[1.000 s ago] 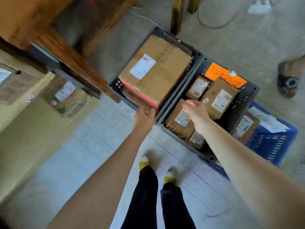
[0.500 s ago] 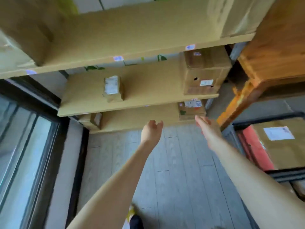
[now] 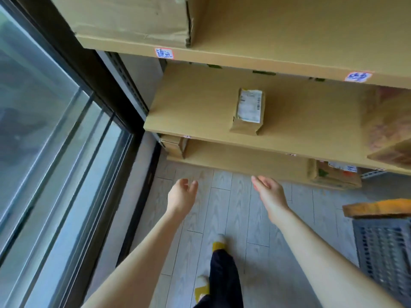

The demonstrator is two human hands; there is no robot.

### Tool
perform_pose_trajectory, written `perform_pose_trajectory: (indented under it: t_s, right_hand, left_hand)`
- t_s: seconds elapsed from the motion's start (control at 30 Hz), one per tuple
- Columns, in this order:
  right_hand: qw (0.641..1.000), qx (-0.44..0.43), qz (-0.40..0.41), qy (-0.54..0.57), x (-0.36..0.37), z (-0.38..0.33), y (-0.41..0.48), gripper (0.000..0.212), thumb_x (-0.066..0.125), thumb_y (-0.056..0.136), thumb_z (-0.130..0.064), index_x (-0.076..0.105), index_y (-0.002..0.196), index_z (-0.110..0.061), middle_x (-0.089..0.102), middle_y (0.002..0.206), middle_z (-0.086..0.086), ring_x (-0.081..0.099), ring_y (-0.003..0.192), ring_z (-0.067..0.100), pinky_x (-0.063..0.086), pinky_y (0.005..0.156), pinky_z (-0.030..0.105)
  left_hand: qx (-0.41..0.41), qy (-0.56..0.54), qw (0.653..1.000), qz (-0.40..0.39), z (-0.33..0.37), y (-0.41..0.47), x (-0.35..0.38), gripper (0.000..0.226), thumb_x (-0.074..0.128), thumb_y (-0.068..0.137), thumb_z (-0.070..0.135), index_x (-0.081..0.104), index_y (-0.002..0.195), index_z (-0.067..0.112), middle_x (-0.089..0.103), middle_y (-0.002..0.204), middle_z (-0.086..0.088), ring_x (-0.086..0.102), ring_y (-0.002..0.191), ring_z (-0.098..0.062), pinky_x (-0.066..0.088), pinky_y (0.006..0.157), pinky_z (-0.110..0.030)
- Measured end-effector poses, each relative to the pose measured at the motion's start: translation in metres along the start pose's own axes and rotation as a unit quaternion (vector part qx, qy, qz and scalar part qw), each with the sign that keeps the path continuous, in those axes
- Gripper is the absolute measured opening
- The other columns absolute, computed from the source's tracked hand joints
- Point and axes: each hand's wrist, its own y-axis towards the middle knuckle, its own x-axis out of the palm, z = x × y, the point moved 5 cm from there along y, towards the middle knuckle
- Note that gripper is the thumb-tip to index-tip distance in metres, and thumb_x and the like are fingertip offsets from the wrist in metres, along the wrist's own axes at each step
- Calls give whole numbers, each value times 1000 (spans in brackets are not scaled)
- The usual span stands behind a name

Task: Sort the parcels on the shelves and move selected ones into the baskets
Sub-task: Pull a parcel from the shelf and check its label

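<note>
1. Two hands out in front, both empty: left hand (image 3: 182, 196) with fingers loosely curled and palm turned inward, right hand (image 3: 270, 194) flatter with fingers straight. Held apart over the floor (image 3: 233, 210), touching nothing.
2. Reads as the selection step: facing the shelves, no parcel in hand, choosing which one to take.
3. Likeliest pick, as a judgement only: the small parcel (image 3: 248, 112), lying label-up and alone on the middle shelf (image 3: 195, 112). Placed above and beyond both hands, roughly between them and a little nearer the right one, well apart from either.
4. Other candidates: a parcel (image 3: 174, 145) tucked at the left end of the lower shelf (image 3: 244, 160), beyond the left hand; a printed parcel (image 3: 333, 176) at that shelf's right, out past the right hand; a large blurred box (image 3: 389, 125) at the right of the middle shelf; a big carton (image 3: 133, 18) on the top shelf (image 3: 289, 30).
5. Calls next for lifting the hands to shelf height, reaching in over the shelf edge and closing on the chosen parcel from its two sides; light enough by its looks for one hand, though that is a guess.
6. Then a turn to the right: grey basket (image 3: 384, 252) low at the right edge, only partly in view, contents hidden.
</note>
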Motion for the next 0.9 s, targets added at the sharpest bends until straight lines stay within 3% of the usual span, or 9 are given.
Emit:
perform_pose_trajectory:
  t_s: [0.13,0.23,0.3,0.37,0.47,0.6,0.73,0.8,0.9]
  right_hand:
    - [999,5,-19,-28,61,4,47,27,58,89,-25,60,103,-1,61,103,19,57,104,32,39,72,27]
    - [998,3,-43,-52,111,14,90,30,57,90,-24,59,107,0,61,106,17,57,100,28,42,78,29]
    - [996,3,-62,-58,147,25,119,32,57,90,-26,59,109,0,59,100,9,53,93,20,37,70,25]
    - [995,-2,-67,-68,183,39,152,37,56,89,-26,57,108,6,57,93,12,52,88,22,39,65,26]
    - [995,-16,-66,-75,235,66,204,41,56,89,-28,54,108,8,60,115,21,56,101,33,45,83,35]
    - [996,-27,-81,-23,303,101,280,29,53,91,-31,58,113,-13,60,113,6,56,105,22,36,80,25]
    - [996,-10,-80,38,356,127,346,41,52,91,-34,50,128,-15,55,106,2,52,95,19,43,80,31]
    - [994,4,-95,56,375,140,370,51,52,91,-36,42,135,-13,52,111,6,48,92,18,43,72,29]
    - [992,11,-109,59,392,157,395,48,51,92,-37,45,131,-10,54,123,9,53,110,25,47,89,35]
  left_hand:
    - [-8,2,1000,19,-28,60,-9,49,49,94,32,45,132,2,55,130,-16,51,120,-30,40,97,-34]
    - [-15,-10,999,32,-53,114,-7,50,49,94,33,45,132,3,54,131,-15,51,120,-29,39,97,-33]
    - [-23,-16,999,43,-73,152,-1,50,49,93,35,45,131,4,54,131,-14,54,115,-28,41,93,-31]
    - [-31,-22,998,57,-94,193,8,50,49,92,35,46,131,5,55,131,-13,57,109,-27,42,88,-29]
    - [-25,-40,995,84,-127,257,24,56,51,91,39,42,135,6,52,134,-13,49,122,-28,38,95,-30]
    - [51,-56,989,127,-157,341,46,72,57,86,44,29,142,9,37,144,-16,36,132,-26,30,102,-28]
    - [168,-4,963,210,-160,397,60,84,63,79,51,25,145,17,18,152,-18,17,141,-29,20,115,-38]
    - [228,56,934,268,-156,411,66,86,65,77,52,28,144,14,14,154,-20,12,143,-29,17,116,-43]
    - [295,104,890,332,-150,421,74,88,65,73,57,35,139,7,11,155,-17,7,145,-27,15,115,-48]
